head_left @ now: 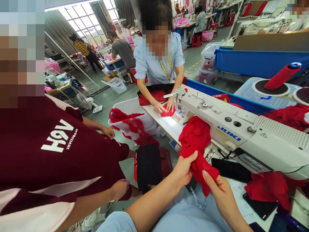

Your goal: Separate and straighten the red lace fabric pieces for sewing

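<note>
A piece of thin red fabric (200, 164) is stretched between my two hands, above my lap. My left hand (184, 167) pinches its left side, thumb on top. The right-hand edge is gripped by my right hand (218, 190), with the thumb lying along the cloth. Just beyond, a bunched heap of red fabric (195, 132) rests on the table beside the white sewing machine (217, 120); whether it joins the piece I hold is unclear. Across the table, a co-worker's hands (164, 107) press a small red piece flat near the needle end.
A person in a maroon shirt (60, 154) stands close on my left. Red cloth hangs over a white bin (151, 124) beside the table. A black-covered stool (149, 167) stands below. Right of me lie a dark phone (262, 206), more red fabric (267, 188) and a thread spool (282, 76).
</note>
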`<state>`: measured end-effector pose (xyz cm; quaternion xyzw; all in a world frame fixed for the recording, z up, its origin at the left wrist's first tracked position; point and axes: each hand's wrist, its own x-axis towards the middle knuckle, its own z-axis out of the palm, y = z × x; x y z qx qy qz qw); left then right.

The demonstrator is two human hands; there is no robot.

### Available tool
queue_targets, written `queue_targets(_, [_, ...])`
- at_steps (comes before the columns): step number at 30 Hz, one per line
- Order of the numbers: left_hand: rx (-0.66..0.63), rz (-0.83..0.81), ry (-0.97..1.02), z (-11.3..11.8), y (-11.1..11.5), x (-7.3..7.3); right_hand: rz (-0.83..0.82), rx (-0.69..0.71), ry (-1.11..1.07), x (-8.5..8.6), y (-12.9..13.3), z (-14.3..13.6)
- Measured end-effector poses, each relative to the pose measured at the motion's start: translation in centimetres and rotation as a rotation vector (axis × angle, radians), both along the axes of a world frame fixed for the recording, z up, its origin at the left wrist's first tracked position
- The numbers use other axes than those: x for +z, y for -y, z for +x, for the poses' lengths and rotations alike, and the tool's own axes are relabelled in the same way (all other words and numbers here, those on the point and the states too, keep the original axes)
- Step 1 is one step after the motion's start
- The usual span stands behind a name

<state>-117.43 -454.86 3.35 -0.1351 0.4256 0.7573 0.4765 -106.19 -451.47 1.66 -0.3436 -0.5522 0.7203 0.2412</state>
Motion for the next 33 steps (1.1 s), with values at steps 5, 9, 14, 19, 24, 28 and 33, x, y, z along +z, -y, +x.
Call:
queue_targets(5, [0.025, -0.047, 0.096, -0.8, -0.8, -0.9, 0.153, 0.079, -0.034, 0.5, 0.7, 0.0])
queue_targets(9, [-0.020, -0.057, 0.079, -1.2, -1.1, -0.9, 0.021, 0.072, -0.030, -0.3, 0.3, -0.2])
queue_targets(14, [-0.001, -0.017, -0.086, -1.2, -1.1, -0.5, -0.098, 0.023, -0.039, -1.2, -1.0, -0.2])
queue_targets(19, [0.033, -0.064, -0.084, -1.0, -1.1, -0.4, 0.027, 0.043, -0.052, -1.2, -1.1, 0.2])
queue_targets(24, [0.100, -0.138, -0.016, -1.0, -2.0, -0.8, 0.201, 0.054, -0.066, -0.7, -0.1, 0.6])
queue_targets(28, [0.019, -0.175, 0.046, -1.4, -3.0, -1.4, 0.321, 0.068, -0.054, -0.2, 0.7, 0.9])
queue_targets(33, [-0.153, -0.098, 0.017, -1.5, -1.7, -1.3, 0.303, 0.165, -0.006, -1.0, -0.7, 2.7])
